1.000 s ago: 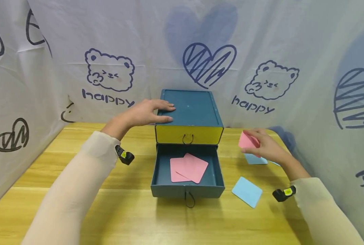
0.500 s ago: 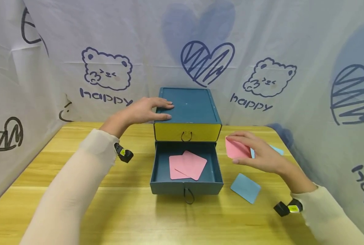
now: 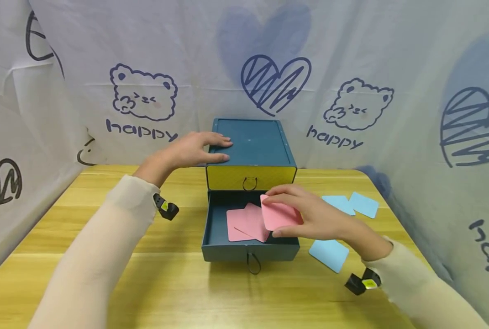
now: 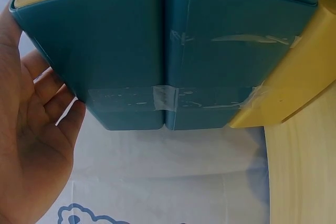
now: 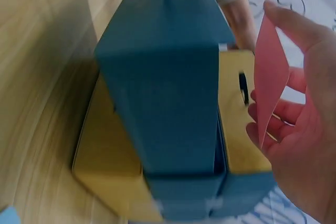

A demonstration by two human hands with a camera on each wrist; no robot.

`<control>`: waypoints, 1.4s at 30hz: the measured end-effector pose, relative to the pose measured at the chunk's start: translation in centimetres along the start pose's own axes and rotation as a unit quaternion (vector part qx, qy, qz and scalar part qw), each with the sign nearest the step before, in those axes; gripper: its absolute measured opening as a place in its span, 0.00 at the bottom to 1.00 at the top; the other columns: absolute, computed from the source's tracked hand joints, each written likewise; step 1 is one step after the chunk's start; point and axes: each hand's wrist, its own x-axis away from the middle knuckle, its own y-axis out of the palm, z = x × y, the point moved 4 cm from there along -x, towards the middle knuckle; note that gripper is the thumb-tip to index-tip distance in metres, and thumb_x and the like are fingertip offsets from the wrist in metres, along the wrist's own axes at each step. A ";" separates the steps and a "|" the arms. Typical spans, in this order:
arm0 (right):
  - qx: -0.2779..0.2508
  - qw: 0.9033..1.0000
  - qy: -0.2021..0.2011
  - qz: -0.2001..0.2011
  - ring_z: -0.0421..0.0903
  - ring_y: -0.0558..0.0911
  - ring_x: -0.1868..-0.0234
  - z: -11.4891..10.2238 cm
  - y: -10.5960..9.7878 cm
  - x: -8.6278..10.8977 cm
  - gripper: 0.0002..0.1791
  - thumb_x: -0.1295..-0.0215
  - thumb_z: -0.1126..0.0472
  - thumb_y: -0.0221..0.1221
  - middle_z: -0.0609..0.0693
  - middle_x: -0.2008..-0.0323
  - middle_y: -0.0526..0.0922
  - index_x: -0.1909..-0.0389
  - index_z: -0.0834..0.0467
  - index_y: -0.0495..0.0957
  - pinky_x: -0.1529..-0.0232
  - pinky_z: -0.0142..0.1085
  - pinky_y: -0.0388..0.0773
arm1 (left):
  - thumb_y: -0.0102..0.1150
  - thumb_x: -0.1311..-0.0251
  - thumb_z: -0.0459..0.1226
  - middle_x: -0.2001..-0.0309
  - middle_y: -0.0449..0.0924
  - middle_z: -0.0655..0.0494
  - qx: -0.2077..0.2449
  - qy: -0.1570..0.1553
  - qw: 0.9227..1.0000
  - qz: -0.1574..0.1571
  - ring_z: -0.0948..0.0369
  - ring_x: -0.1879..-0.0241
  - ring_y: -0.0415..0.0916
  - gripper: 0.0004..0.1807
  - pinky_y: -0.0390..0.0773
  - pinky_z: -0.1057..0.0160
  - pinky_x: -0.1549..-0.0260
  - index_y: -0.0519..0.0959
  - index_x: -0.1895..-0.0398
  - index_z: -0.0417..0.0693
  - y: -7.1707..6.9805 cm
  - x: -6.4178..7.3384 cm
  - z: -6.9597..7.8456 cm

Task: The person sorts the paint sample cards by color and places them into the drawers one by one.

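My right hand [image 3: 310,212] pinches a pink card [image 3: 281,215] between thumb and fingers, above the right side of the pulled-out lower drawer [image 3: 250,252]. In the right wrist view that card [image 5: 270,77] stands almost edge-on in the hand [image 5: 310,108]. Two overlapping pink cards [image 3: 248,222] lie inside the drawer. My left hand [image 3: 192,150] rests with straight fingers on the left of the blue top of the drawer box [image 3: 254,141]. In the left wrist view the hand [image 4: 37,124] lies along the box's edge.
Several light-blue cards lie on the wooden table [image 3: 166,288] right of the box: one nearer card [image 3: 329,255] and two farther ones, a left card [image 3: 339,204] and a right card [image 3: 364,204]. The yellow upper drawer [image 3: 228,177] is closed. A printed white cloth [image 3: 211,68] hangs behind.
My right hand has carried the pink card leftward from above the blue cards on the table to over the drawer. The left hand has stayed on the box top.
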 end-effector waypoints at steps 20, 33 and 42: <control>0.095 0.994 -0.022 -0.054 0.49 0.64 0.31 -3.6 4.6 -6.2 0.35 0.36 0.34 0.57 0.51 0.30 0.65 0.36 0.52 0.74 0.31 0.45 0.61 | 0.56 0.35 0.57 0.28 0.61 0.54 0.015 0.023 1.000 0.003 0.51 0.28 0.55 0.31 0.59 0.43 0.34 0.71 0.31 0.58 0.2 -0.4 -0.5; 0.043 0.999 0.013 -0.016 0.45 0.73 0.38 -3.7 2.9 -3.2 0.28 0.33 0.40 0.58 0.45 0.40 0.77 0.39 0.51 0.76 0.39 0.46 0.70 | 0.56 0.35 0.58 0.27 0.60 0.54 0.020 0.013 1.000 -0.006 0.51 0.28 0.53 0.32 0.57 0.43 0.33 0.70 0.30 0.58 -0.2 -0.5 -0.6; -0.018 0.998 -0.001 0.059 0.35 0.77 0.59 -4.9 2.3 0.3 0.17 0.34 0.51 0.63 0.39 0.55 0.81 0.46 0.51 0.79 0.58 0.32 0.78 | 0.56 0.35 0.58 0.27 0.59 0.54 0.017 0.008 1.000 -0.005 0.51 0.28 0.53 0.33 0.58 0.43 0.33 0.70 0.30 0.57 -0.2 -0.3 -0.4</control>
